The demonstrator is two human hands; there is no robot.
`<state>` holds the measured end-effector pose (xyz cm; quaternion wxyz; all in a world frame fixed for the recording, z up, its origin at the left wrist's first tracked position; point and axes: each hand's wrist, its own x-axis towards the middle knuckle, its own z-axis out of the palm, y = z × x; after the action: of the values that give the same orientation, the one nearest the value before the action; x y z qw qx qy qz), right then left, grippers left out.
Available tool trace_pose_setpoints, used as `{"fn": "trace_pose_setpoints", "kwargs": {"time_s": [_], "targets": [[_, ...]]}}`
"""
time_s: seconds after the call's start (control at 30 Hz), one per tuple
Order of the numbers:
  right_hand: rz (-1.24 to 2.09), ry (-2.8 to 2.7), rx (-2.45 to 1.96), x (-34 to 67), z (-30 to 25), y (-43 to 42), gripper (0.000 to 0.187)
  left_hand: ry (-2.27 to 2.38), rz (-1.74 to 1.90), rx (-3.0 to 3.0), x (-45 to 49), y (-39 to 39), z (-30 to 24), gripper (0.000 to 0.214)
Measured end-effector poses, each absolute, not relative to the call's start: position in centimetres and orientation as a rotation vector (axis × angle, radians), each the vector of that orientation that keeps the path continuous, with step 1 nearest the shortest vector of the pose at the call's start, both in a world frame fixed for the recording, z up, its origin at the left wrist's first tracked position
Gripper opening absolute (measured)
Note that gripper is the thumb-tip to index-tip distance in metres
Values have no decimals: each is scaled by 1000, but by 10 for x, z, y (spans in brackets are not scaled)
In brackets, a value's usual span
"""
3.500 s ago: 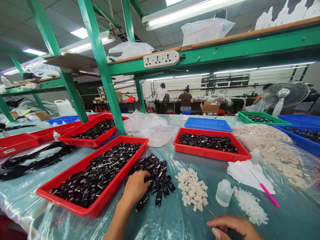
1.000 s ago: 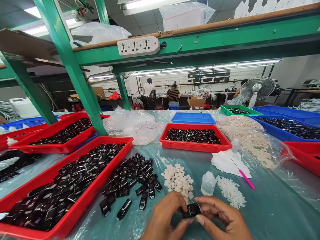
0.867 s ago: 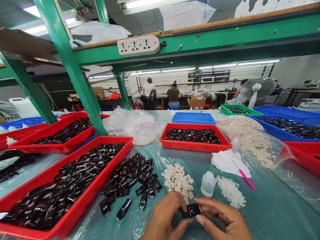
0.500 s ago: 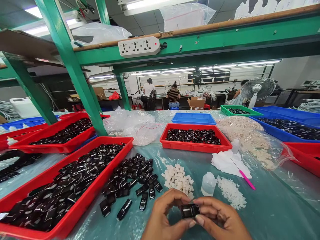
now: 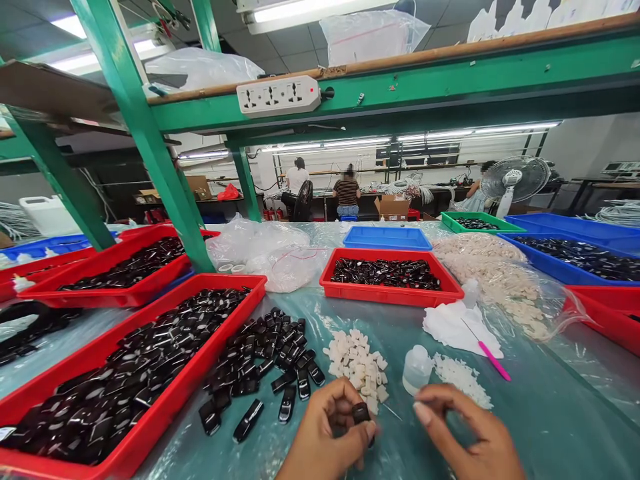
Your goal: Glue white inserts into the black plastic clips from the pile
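My left hand [image 5: 333,430] is closed around a glossy black plastic housing [image 5: 361,415], gripped between thumb and fingers and tilted. A thin pale rod [image 5: 393,411] shows just right of that hand; I cannot tell what it belongs to. My right hand [image 5: 467,430] is apart from the left, fingers curved, with a small gap between thumb and forefinger and nothing visible in it. It is nearest the heap of small white pieces [image 5: 463,380] and a clear bottle [image 5: 418,369]. Beyond my left hand lies a pile of cream-coloured blocks [image 5: 355,363].
Loose black housings [image 5: 270,353] are heaped left of centre, beside a full red tray [image 5: 145,427]. Another red tray [image 5: 393,293] stands ahead. A pink-handled pick [image 5: 494,360] lies against a white cloth [image 5: 450,323]. A green shelf post [image 5: 145,133] rises at left.
My right hand has let go of the black housing and moved right. My left hand keeps the housing, now turned more upright and slightly further left.
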<state>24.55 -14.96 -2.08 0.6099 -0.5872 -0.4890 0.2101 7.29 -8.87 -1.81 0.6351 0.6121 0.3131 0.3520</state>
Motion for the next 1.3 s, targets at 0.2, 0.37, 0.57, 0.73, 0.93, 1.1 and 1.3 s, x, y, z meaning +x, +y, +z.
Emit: {"fn": "trace_pose_setpoints", "kwargs": {"time_s": [0.2, 0.37, 0.57, 0.73, 0.93, 1.1, 1.3], "targets": [[162, -1271, -1697, 288, -27, -132, 41, 795, 616, 1393, 75, -89, -18, 23], [146, -1392, -1752, 292, -37, -122, 34, 794, 564, 1411, 73, -92, -19, 28], [248, -1344, -1644, 288, -39, -118, 31, 956, 533, 1569, 75, -92, -21, 26], [858, -1048, -1238, 279, -29, -128, 42, 864, 519, 1482, 74, -93, -19, 24], [1165, -597, -942, 252, -12, -140, 40, 765, 555, 1329, 75, -93, -19, 24], [1350, -536, -819, 253, -11, -142, 34, 893, 611, 1393, 75, -93, -17, 17], [1410, -393, -711, 256, -15, -141, 24, 998, 694, 1517, 74, -93, -11, 20]]}}
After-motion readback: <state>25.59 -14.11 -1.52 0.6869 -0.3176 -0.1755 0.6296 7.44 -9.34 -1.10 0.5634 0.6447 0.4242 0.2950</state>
